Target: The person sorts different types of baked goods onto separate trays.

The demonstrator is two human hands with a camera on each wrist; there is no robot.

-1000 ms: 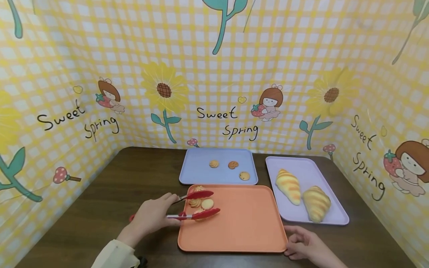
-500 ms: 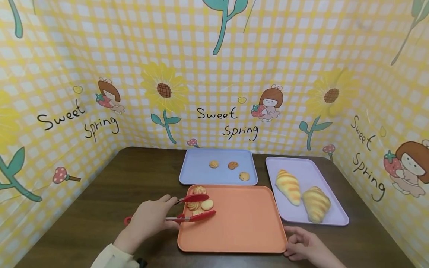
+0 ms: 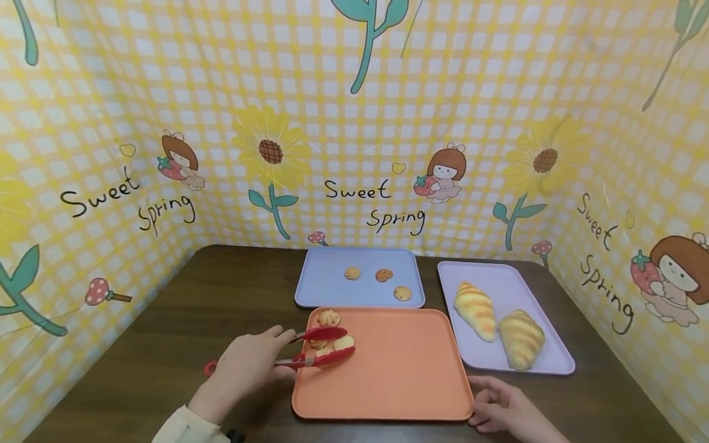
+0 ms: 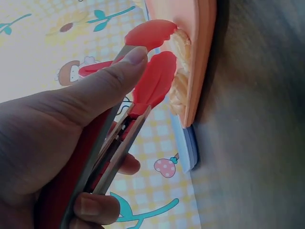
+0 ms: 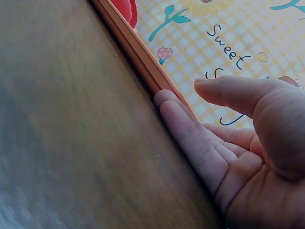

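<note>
My left hand point(image 3: 240, 369) grips red-tipped metal tongs point(image 3: 338, 355) over the left part of an orange tray point(image 3: 410, 369). Between the spread tips lie a pale round cookie point(image 3: 344, 341) and other cookies, partly hidden by the tongs. A rosette-shaped cookie point(image 3: 329, 318) sits just behind them in the tray's far left corner. In the left wrist view, the thumb presses on one arm of the tongs and the red tips point(image 4: 155, 78) stand apart beside the cookies. My right hand point(image 3: 504, 406) touches the tray's near right corner, its fingers point(image 5: 190, 136) extended along the outer edge and the thumb raised off it.
Behind the orange tray is a blue tray point(image 3: 324, 277) bearing a swirled cookie point(image 3: 352, 273), a brown cookie point(image 3: 384, 275) and a round dotted cookie point(image 3: 402, 293). A lilac tray point(image 3: 501, 280) at the right holds two croissants point(image 3: 475, 311). Checked cloth point(image 3: 354, 135) walls in the dark table point(image 3: 149, 332).
The tongs have shifted slightly left and toward me, uncovering the rosette cookie, and their tips have come closer together. My right hand stays at the tray corner.
</note>
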